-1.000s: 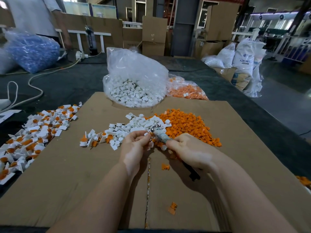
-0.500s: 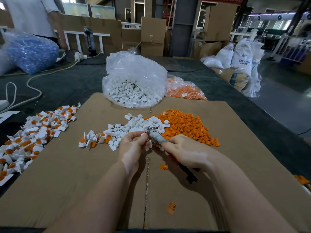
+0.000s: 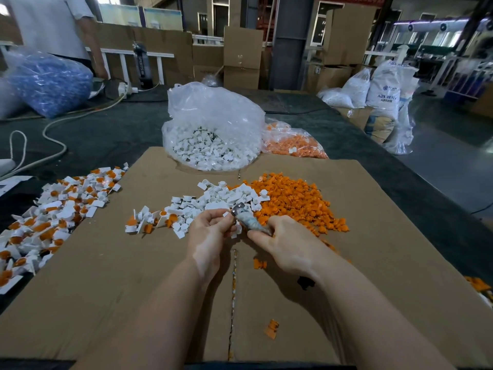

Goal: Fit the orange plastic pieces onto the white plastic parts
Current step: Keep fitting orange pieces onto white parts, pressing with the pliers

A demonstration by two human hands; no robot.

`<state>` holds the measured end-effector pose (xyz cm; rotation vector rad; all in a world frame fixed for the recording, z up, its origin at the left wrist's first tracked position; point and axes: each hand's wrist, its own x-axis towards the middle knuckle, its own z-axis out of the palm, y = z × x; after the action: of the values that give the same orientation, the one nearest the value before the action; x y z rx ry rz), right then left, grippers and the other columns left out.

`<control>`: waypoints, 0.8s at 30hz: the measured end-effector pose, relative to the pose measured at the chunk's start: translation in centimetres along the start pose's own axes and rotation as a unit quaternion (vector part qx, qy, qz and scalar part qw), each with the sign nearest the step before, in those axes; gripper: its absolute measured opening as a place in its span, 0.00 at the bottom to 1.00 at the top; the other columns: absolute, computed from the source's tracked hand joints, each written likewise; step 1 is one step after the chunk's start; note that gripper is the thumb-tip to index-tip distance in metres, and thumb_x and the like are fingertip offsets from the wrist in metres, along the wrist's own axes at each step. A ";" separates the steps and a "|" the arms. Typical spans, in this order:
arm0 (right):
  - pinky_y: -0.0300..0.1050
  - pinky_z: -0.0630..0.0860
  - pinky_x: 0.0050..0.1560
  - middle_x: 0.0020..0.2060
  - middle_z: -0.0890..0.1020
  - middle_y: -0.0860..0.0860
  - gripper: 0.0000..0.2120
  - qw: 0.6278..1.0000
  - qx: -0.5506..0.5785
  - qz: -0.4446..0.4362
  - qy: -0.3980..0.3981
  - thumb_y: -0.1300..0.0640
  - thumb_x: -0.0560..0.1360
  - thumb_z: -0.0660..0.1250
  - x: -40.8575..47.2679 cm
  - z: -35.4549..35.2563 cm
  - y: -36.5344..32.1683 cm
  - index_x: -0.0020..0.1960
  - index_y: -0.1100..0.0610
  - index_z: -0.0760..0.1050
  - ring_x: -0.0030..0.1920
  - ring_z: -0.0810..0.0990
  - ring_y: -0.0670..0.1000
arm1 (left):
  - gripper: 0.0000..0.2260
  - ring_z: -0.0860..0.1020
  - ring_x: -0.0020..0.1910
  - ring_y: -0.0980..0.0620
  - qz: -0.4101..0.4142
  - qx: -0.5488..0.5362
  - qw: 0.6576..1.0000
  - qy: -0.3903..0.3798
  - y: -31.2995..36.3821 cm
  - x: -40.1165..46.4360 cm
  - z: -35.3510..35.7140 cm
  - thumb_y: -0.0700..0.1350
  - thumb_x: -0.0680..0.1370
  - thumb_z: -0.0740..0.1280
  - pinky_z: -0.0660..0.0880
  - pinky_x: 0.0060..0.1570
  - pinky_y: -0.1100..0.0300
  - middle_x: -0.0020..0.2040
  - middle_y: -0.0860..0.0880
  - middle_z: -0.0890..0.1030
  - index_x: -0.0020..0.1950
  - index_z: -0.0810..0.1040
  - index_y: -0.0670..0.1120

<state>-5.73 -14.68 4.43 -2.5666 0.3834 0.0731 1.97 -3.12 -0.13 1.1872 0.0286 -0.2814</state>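
Observation:
A pile of loose orange pieces (image 3: 296,201) lies on the cardboard sheet (image 3: 106,284), touching a pile of white parts (image 3: 213,201) to its left. My right hand (image 3: 282,244) grips a grey tapered tool (image 3: 246,218) with a metal tip. My left hand (image 3: 210,233) pinches a small white part (image 3: 226,214) right at that tip. Fitted white-and-orange parts (image 3: 45,222) are heaped at the far left edge. Two stray orange pieces (image 3: 260,264) lie near my wrists on the cardboard.
A clear bag of white parts (image 3: 213,134) and a bag of orange pieces (image 3: 290,142) stand behind the piles. A blue bag (image 3: 48,81), cables (image 3: 53,134) and a person (image 3: 53,25) are at the far left. Sacks (image 3: 384,89) stand on the floor to the right.
Both hands have stayed together over the near edge of the piles, shifting slightly; the tool tip remains at the white part in my left fingers.

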 end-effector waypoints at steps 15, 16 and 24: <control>0.47 0.65 0.57 0.57 0.74 0.52 0.26 0.923 -0.287 0.100 0.235 0.33 0.74 0.54 1.2 1.3 6.4 0.57 0.53 0.70 0.59 0.71 0.53 | 0.10 0.76 0.54 0.61 0.135 0.283 0.947 -0.065 -1.1 -0.5 -0.9 0.42 0.79 0.63 0.68 0.48 0.80 0.54 0.53 0.81 0.54 0.81 0.54; 0.50 0.64 0.60 0.59 0.74 0.53 0.26 0.917 -0.300 0.097 0.244 0.34 0.74 0.55 1.2 1.4 6.3 0.58 0.54 0.71 0.60 0.70 0.54 | 0.11 0.76 0.54 0.63 0.137 0.290 0.945 -0.070 -1.1 -0.5 -0.9 0.42 0.79 0.63 0.66 0.47 0.83 0.53 0.55 0.81 0.54 0.81 0.55; 0.38 0.72 0.50 0.44 0.82 0.53 0.10 0.926 -0.020 -0.230 0.299 0.65 0.71 0.71 1.2 3.9 2.7 0.52 0.60 0.81 0.47 0.79 0.52 | 0.12 0.72 0.58 0.64 0.157 0.341 0.920 -0.116 -0.8 -0.3 -0.8 0.38 0.79 0.62 0.63 0.51 0.81 0.55 0.58 0.78 0.57 0.80 0.50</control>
<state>-5.21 -15.15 -0.38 -2.6023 -0.0196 -0.8931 1.54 -2.59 -1.12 1.8158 -0.5023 -0.1447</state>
